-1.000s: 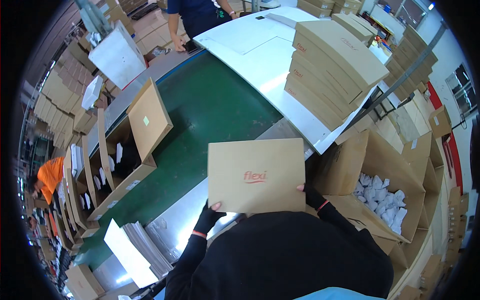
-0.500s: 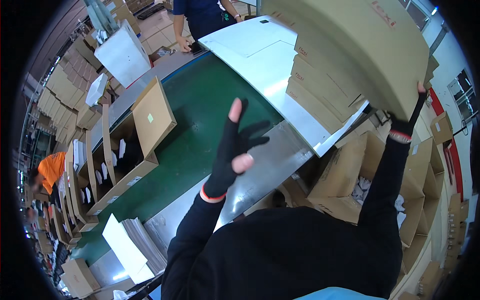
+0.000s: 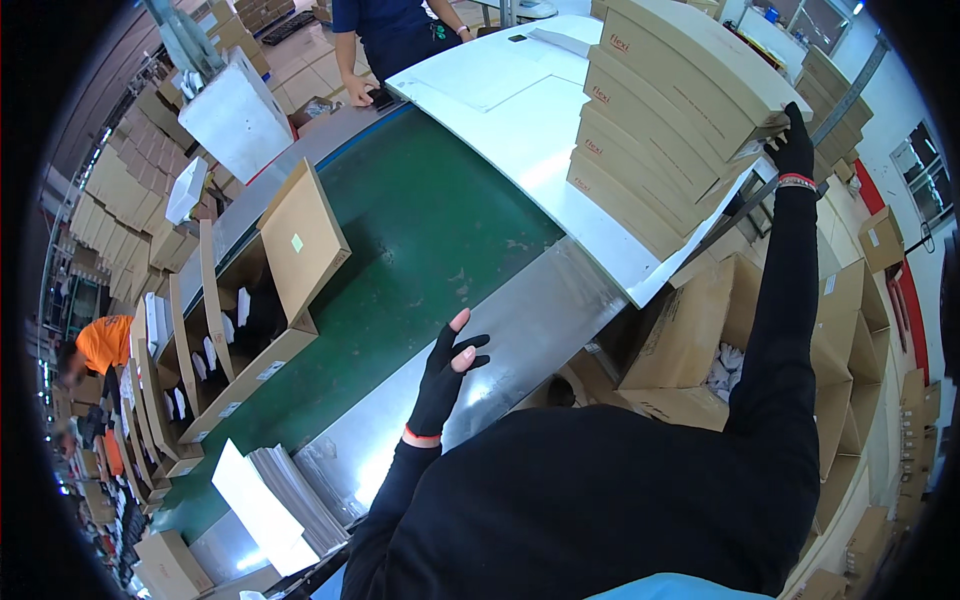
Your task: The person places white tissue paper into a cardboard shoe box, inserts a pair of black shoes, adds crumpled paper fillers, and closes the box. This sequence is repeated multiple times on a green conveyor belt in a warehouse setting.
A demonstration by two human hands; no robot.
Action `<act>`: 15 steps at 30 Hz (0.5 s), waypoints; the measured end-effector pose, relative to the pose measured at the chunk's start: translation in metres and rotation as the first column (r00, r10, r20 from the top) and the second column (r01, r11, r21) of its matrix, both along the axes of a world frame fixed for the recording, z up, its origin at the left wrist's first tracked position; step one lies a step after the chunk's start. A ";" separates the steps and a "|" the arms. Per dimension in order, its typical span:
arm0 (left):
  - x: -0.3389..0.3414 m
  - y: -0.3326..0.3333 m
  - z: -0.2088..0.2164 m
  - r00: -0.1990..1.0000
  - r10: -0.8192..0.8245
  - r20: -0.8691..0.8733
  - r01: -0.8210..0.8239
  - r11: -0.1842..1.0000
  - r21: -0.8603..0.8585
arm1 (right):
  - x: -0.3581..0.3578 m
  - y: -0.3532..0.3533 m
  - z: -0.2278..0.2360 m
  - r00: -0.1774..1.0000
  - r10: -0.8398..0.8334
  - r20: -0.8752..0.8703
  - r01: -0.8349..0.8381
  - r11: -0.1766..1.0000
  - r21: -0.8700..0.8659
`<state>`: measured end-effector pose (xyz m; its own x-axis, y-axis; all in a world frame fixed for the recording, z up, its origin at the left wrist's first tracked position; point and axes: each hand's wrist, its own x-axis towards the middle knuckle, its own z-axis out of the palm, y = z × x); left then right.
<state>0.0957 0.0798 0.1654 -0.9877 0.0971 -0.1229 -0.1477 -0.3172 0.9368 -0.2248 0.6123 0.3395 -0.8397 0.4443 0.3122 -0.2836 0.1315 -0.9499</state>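
Observation:
My right hand (image 3: 793, 150), in a black fingertip-less glove, grips the right end of the top cardboard box (image 3: 715, 75). That box lies on a stack of similar flat brown boxes (image 3: 640, 165) on a white tabletop (image 3: 470, 75). The undersides of the fingers are hidden. My left hand (image 3: 440, 385), gloved the same way, hangs over the metal edge (image 3: 500, 345) of the green conveyor belt (image 3: 400, 240). It holds nothing, and its thumb and fingers are apart.
Open cardboard boxes (image 3: 240, 365) with dark contents stand along the belt's left. A pile of white and grey sheets (image 3: 275, 505) lies near left. A large carton (image 3: 680, 350) with crumpled paper is below the stack. Across the table stands a person (image 3: 395, 40); another wears orange (image 3: 103, 343).
The raised, tilted box has come down onto the stack, with my right hand still at its end. My left hand has drawn back from over the belt toward me.

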 end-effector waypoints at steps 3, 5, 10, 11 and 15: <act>0.003 0.000 0.000 1.000 0.017 0.011 -0.016 1.000 -0.018 | 0.006 -0.026 -0.021 0.998 -0.061 0.024 0.065 0.903 -0.425; 0.003 0.001 0.000 1.000 0.006 0.019 -0.006 1.000 -0.029 | -0.007 0.011 -0.094 0.983 -0.060 -0.175 0.093 0.978 0.188; 0.015 -0.014 -0.012 0.991 0.001 0.134 -0.002 1.000 0.006 | -0.022 0.035 -0.192 0.987 0.152 -0.053 -0.147 0.986 0.077; 0.013 -0.015 -0.013 0.987 -0.010 0.160 0.008 1.000 0.017 | -0.026 0.047 -0.202 0.988 0.155 -0.022 -0.151 0.981 0.118; 0.009 -0.013 -0.009 0.990 -0.066 0.123 0.063 0.998 0.025 | -0.038 0.118 -0.215 0.992 0.099 0.083 -0.126 0.624 0.771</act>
<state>0.1043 0.0673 0.1560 -0.9566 0.1638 -0.2409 -0.2827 -0.3226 0.9033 -0.2630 0.7304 0.1241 -0.8812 -0.0473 0.4703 -0.3210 0.7902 -0.5220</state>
